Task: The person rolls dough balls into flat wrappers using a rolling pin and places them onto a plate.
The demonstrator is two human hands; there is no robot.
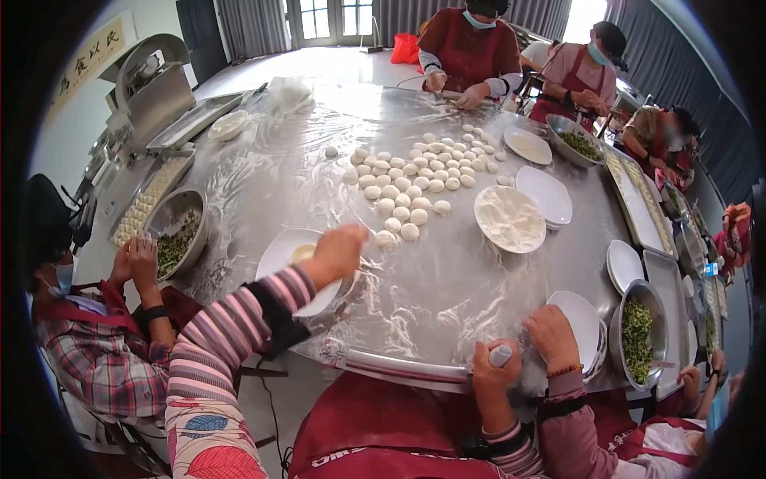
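My left hand (339,254), in a striped sleeve, is held over the right side of a white plate (275,257). Its fingers are closed; what they hold, if anything, is hidden. A pale round dough piece (303,253) lies on that plate. At the table's front edge my right hand (493,374) is wrapped round a rolling pin (501,355), whose light end sticks up from the fist. Beyond my hands, many small dough balls (403,185) lie on the floured metal table (319,180), beside a bowl of flour (509,219).
A co-worker's hand (552,337) with a red bracelet is close right of my right hand, near a plate (581,315). Bowls of green filling stand at right (638,331) and left (171,247). Other people work around the table. A tray (637,199) lies at right.
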